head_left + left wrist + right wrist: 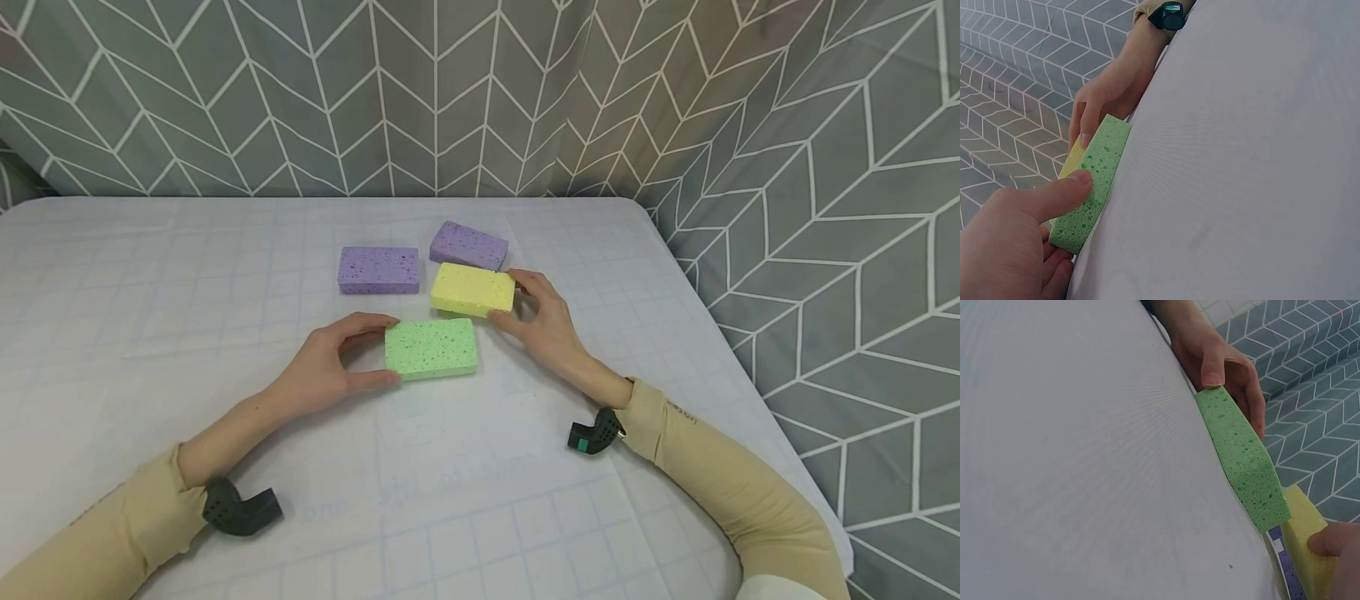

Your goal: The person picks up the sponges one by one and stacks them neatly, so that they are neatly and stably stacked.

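My left hand holds a green sponge by its left end, with the thumb at the near side and the fingers at the far side. A yellow sponge lies just beyond it, its right end pinched between the thumb and fingers of my right hand. In the right wrist view, my right thumb presses on the yellow sponge, close to the end of the green sponge. Whether the yellow one is lifted off the table, I cannot tell.
Two purple sponges are farther back: one on the left, one angled right behind the yellow sponge. The table has a white cloth with faint grid lines. A grey patterned curtain hangs along its back and right edges.
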{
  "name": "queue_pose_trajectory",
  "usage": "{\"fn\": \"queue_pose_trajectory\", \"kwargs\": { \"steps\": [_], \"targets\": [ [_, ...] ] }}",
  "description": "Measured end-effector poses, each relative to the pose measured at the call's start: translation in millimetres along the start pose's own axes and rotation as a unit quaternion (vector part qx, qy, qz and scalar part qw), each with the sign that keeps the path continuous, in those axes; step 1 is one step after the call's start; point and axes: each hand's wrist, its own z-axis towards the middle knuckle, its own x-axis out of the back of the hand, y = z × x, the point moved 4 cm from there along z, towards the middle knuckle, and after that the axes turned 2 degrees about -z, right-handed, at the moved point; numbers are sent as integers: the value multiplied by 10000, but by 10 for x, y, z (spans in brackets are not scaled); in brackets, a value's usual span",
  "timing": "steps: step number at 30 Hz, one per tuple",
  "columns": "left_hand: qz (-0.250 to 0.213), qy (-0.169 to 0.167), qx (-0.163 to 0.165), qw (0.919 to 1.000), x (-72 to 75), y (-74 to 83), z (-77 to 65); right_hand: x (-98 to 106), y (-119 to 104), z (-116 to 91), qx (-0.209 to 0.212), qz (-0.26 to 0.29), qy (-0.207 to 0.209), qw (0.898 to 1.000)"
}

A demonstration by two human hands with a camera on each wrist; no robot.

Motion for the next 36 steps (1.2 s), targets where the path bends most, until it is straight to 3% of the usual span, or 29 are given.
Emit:
{"fn": "queue_pose_trajectory", "kwargs": {
  "steps": [36],
  "targets": [
    [-2,-45,105,9999,8,0,2,-2,-14,11,245,37,33,9997]
  ]
}}
